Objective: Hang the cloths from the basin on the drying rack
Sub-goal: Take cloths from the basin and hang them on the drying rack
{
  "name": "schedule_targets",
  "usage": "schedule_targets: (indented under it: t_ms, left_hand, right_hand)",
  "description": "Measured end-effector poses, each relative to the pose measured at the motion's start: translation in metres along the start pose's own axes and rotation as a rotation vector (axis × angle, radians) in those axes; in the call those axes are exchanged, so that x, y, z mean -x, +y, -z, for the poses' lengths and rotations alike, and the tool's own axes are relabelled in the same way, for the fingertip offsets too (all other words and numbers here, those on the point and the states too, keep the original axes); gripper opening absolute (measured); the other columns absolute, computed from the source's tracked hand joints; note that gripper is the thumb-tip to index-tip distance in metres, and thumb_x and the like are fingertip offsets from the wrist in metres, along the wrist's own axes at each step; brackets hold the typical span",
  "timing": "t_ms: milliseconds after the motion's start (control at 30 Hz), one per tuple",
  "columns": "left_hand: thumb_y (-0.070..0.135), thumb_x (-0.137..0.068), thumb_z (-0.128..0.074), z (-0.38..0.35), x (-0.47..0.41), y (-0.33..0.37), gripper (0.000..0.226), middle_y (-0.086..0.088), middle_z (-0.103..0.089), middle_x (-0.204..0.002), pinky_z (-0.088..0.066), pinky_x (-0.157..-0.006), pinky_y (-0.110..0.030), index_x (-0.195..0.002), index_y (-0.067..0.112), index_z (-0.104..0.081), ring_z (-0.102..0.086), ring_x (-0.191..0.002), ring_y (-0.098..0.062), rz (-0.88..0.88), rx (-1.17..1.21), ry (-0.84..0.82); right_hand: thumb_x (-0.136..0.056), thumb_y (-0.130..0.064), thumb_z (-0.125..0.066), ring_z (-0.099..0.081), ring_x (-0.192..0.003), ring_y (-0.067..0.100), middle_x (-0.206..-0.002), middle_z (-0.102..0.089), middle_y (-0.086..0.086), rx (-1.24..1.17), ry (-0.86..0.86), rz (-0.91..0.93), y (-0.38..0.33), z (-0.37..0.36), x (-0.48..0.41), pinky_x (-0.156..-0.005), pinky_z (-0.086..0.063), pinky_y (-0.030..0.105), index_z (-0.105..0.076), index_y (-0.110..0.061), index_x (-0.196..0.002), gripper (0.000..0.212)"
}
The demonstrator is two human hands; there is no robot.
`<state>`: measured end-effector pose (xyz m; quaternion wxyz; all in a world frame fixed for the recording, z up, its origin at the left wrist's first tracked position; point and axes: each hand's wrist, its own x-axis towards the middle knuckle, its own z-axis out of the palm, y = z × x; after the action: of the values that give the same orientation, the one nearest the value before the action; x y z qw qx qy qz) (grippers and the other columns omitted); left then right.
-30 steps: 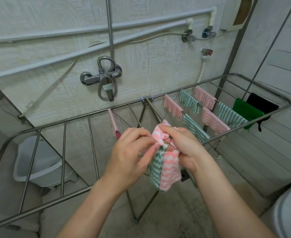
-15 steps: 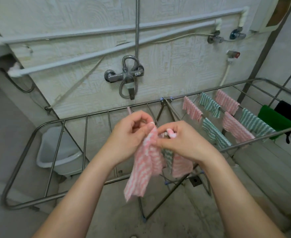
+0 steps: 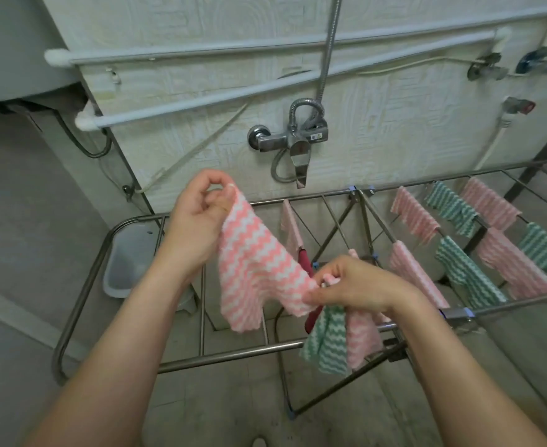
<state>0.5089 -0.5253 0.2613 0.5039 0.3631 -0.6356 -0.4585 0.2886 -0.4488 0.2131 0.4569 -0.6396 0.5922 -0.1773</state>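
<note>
Found left hand raised, thumb and forefinger pinched on the top corner of a pink cloth, other fingers loosely curled. Found right hand lower, fingertips pinched on the opposite corner and gripping two spare cloths besides: a green cloth and a second pink cloth, both dangling beneath the fist. Located all three above the drying rack, near its front rail; none yet draped.

Judged main hazard to be the overloaded right hand: release of the stretched corner likely to loosen the spares too, with a drop through the rails to the floor. Judged second hazard to be the slim two-point pinch: cloth liable to slip, or to bunch on the rail instead of lying flat. Noted possible snag at the centre hinge.

Counted three cloths in hand: two pink, one green. Counted eight hung cloths: seven on the right wing (four pink, three green), one pink on the left wing. Counted one basin, beneath the left wing; contents not made out.
</note>
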Motion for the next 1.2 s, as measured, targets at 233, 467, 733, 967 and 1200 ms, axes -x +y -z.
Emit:
schedule_targets:
  t_ms: [233,467,733,967,1200]
  left_hand:
    - [0.013,-0.098,-0.048,0.040,-0.034,-0.041,0.018,0.014,-0.049,-0.046,-0.034,-0.044,-0.016,-0.082,0.022,-0.052,-0.041,-0.043,0.002,0.087,-0.041,0.236]
    - [0.013,-0.097,-0.048,0.063,-0.093,-0.098,0.021,-0.001,-0.061,-0.078,-0.041,-0.046,-0.014,-0.080,0.024,-0.052,-0.057,-0.057,-0.009,0.246,-0.047,0.351]
    - [0.009,-0.095,-0.051,0.061,-0.155,-0.127,0.013,-0.014,-0.064,-0.100,-0.054,-0.086,-0.031,-0.084,0.014,-0.055,-0.066,-0.096,-0.024,0.266,0.267,0.337]
    - [0.014,-0.078,-0.063,0.074,-0.124,-0.195,0.016,0.001,-0.059,-0.065,-0.044,-0.064,-0.029,-0.063,0.018,-0.061,-0.055,-0.069,-0.015,0.405,-0.324,0.165]
    - [0.024,-0.076,-0.060,0.065,-0.100,-0.236,0.009,0.005,-0.061,-0.069,-0.037,-0.056,-0.023,-0.070,0.017,-0.060,-0.057,-0.069,-0.015,0.473,-0.797,-0.280]
  right_hand:
    - [-0.083,-0.020,-0.071,-0.066,-0.068,0.021,-0.080,-0.070,0.012,-0.558,0.081,-0.007,-0.017,0.033,-0.025,-0.071,-0.054,0.029,-0.071,-0.007,-0.083,0.012]
    - [-0.087,-0.016,-0.065,-0.049,-0.042,0.010,-0.051,-0.051,-0.001,-0.876,0.307,-0.174,-0.034,0.049,-0.109,-0.044,-0.042,0.016,-0.061,-0.011,-0.080,0.009]
    - [-0.089,-0.018,-0.064,-0.052,-0.040,0.005,-0.049,-0.057,-0.008,-0.905,0.641,-0.203,-0.042,0.047,-0.181,-0.041,-0.040,0.016,-0.066,-0.015,-0.079,0.010]
    - [-0.091,-0.014,-0.059,-0.047,-0.048,0.006,-0.064,-0.055,0.001,-0.749,0.767,-0.344,0.006,-0.008,-0.234,-0.041,-0.036,0.017,-0.068,-0.013,-0.090,0.009]
    - [-0.087,-0.006,-0.055,-0.041,-0.045,0.015,-0.060,-0.049,0.006,-0.628,0.477,-0.618,0.045,-0.044,-0.261,-0.043,-0.030,0.019,-0.065,-0.001,-0.087,0.012]
